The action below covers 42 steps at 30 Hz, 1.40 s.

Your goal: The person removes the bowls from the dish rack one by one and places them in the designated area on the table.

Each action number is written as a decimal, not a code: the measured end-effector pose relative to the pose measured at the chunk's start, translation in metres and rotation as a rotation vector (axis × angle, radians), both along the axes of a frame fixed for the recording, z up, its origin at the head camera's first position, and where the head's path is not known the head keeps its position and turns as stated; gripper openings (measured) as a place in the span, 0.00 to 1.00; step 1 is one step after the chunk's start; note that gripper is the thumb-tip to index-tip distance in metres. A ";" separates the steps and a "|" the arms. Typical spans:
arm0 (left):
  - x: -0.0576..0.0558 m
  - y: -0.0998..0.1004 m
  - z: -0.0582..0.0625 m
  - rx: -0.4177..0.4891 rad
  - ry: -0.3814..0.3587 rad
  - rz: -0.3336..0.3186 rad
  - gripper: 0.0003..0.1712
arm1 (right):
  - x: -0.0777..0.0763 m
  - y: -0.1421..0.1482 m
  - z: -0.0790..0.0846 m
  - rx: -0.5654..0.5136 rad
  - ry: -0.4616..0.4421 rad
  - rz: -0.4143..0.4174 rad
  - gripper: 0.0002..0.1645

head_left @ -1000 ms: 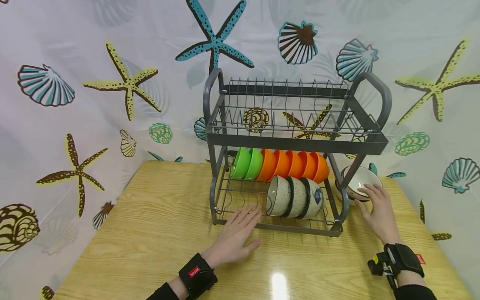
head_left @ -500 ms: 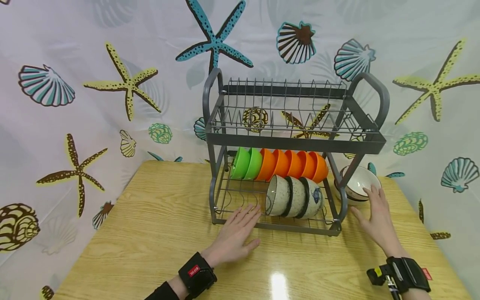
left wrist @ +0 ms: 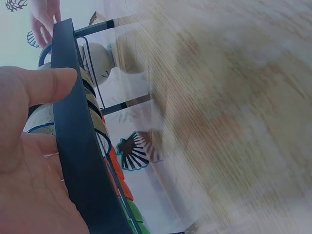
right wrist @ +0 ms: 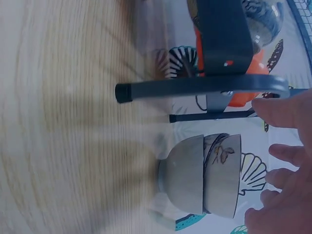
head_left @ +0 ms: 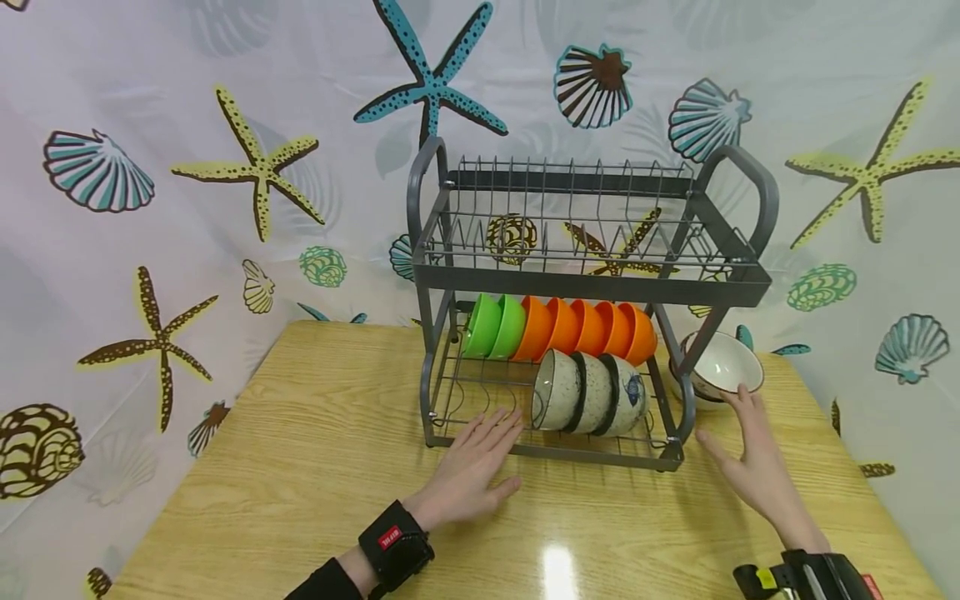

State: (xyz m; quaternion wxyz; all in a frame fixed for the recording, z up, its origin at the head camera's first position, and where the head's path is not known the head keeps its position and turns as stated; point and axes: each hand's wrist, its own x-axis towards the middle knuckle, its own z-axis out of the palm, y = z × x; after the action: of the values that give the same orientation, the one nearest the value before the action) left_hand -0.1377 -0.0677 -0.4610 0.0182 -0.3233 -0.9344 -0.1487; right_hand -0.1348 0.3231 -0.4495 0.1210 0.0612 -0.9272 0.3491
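My head view gives me the rack (head_left: 600,292) standing at the back of the tabletop, right of its middle, with the bowl stack (head_left: 726,362) beside it near the tabletop's back right corner. My left hand (head_left: 472,471) reaches the front edge of the rack's lower tier, fingers straight and close together, thumb out to the side. My right hand (head_left: 757,467) is just in front of the stack, fingers extended and thumb well apart.

From above I see mostly a white inside; only the right wrist view shows me two nested bowls, the upper bowl (right wrist: 224,180) with a flower on its side. It also shows a gap between them and my right fingers, which are slightly spread. My left wrist view shows the thumb lying across the front bar (left wrist: 83,141), with the fingertips partly hidden behind it; how hard they press, I cannot tell.

On the lower tier, green bowls (head_left: 495,327) and orange bowls (head_left: 588,329) line the back, speckled bowls (head_left: 591,396) the front right.

Against a second ago, my right hand has drawn back from over the upper rim toward the tabletop's front; my left is unchanged.
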 end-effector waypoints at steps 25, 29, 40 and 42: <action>-0.003 0.011 0.020 0.319 -0.239 0.004 0.40 | 0.044 -0.035 0.028 -0.136 -0.034 0.017 0.41; -0.005 0.013 0.022 0.448 -0.378 0.000 0.40 | 0.049 -0.039 0.028 -0.163 -0.023 0.025 0.40; -0.014 0.020 0.024 0.741 -0.580 -0.034 0.35 | 0.051 -0.046 0.023 -0.168 0.095 -0.008 0.36; -0.016 0.022 0.023 0.790 -0.603 -0.034 0.34 | 0.050 -0.047 0.022 -0.179 0.120 -0.009 0.35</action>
State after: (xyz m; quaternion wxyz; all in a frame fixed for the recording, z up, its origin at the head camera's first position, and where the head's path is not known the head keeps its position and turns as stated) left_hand -0.1536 -0.0459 -0.4378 -0.1341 -0.2496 -0.7650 -0.5783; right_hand -0.0849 0.2759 -0.4278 0.1827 0.0668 -0.8837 0.4258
